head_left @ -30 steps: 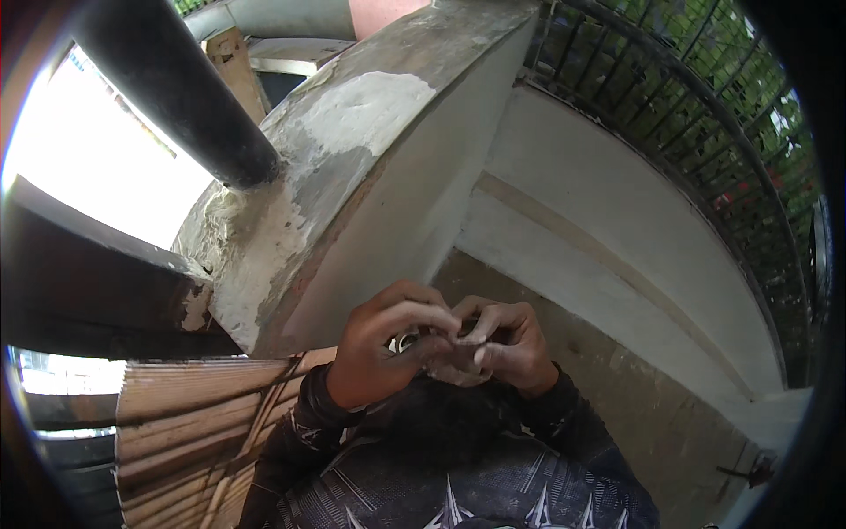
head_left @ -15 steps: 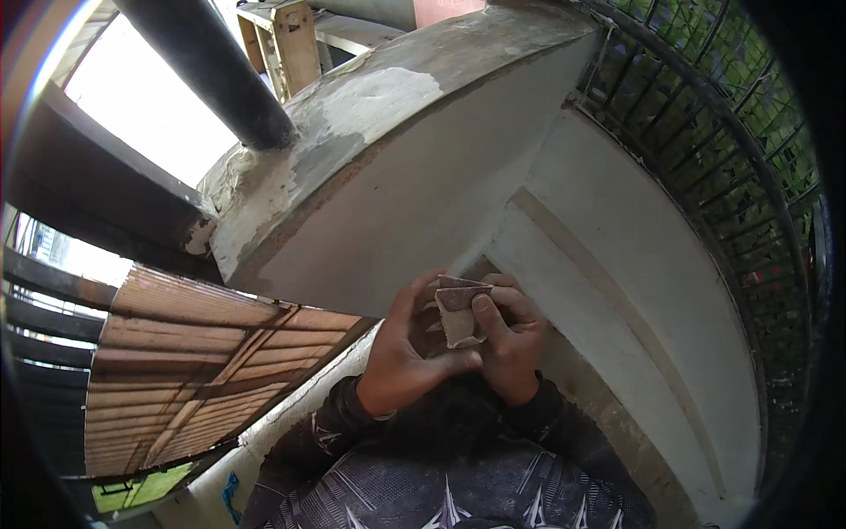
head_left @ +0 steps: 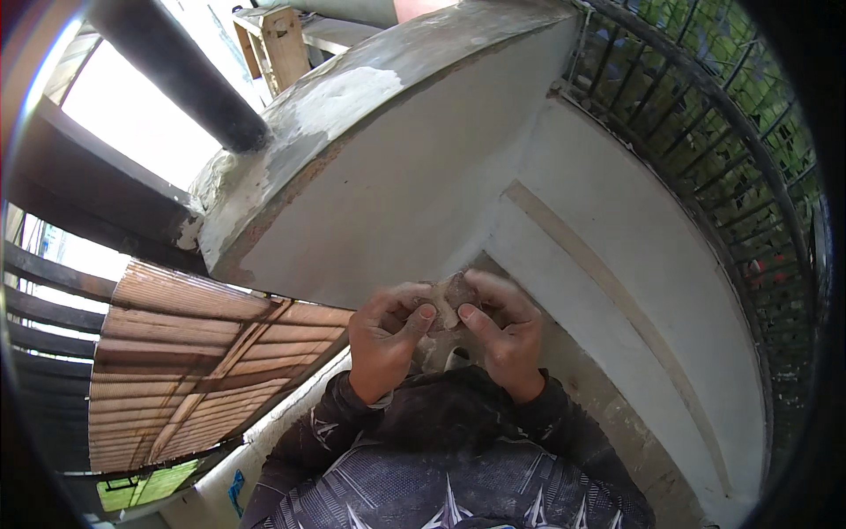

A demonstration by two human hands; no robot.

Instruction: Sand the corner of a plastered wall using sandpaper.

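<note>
Between my two hands, in front of my chest, is a small worn piece of sandpaper (head_left: 448, 300), beige on one face and dull maroon on the other. My left hand (head_left: 381, 339) pinches its left side between thumb and fingers. On the opposite side, my right hand (head_left: 509, 342) grips it the same way, with the thumb lying near its lower edge. The fingertips cover both ends of the piece, and its exact folds are hard to make out. Pale dust shows on the fingers.
A plastered grey wall (head_left: 388, 185) with a patchy top ledge stands ahead, meeting another wall with a brown stripe (head_left: 608, 286). A dark post (head_left: 189, 79) rises at left, above a corrugated sheet (head_left: 176, 370). Black metal bars (head_left: 705, 123) run along the right. A wooden frame (head_left: 282, 48) stands beyond the ledge.
The sandpaper was held up folded, mostly in my right hand; now both hands pinch it from opposite sides. My left hand has turned, its thumb moving up onto the piece.
</note>
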